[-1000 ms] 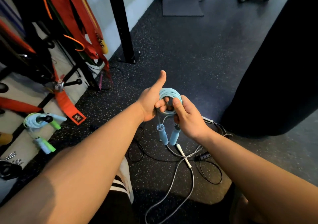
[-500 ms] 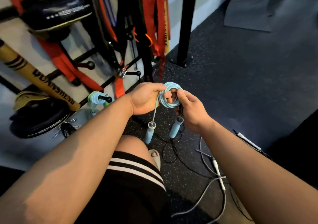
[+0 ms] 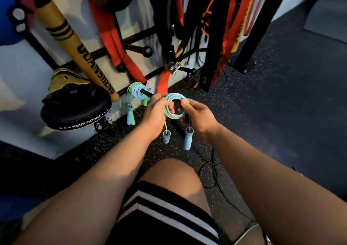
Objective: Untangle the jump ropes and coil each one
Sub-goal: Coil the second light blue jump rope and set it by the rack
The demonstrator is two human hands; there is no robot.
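Rope (image 3: 173, 106), light blue, neatly coiled, handles dangling.

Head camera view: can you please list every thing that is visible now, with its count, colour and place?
light blue jump rope: one, coiled, held between both hands, two handles hanging below
hung jump ropes: looks like two, green and blue, coiled on a black peg left of the hands
black cord: one at least, loose on the floor under the right forearm
stick: one, yellow with black letters, leaning at left
pad: one, black, "KEEP DOING", lower left
straps: several, red and orange, hanging on the rack
floor: black, speckled
shorts: black with white stripes, bottom
left hand: grips the coil's left side
right hand: pinches its right side
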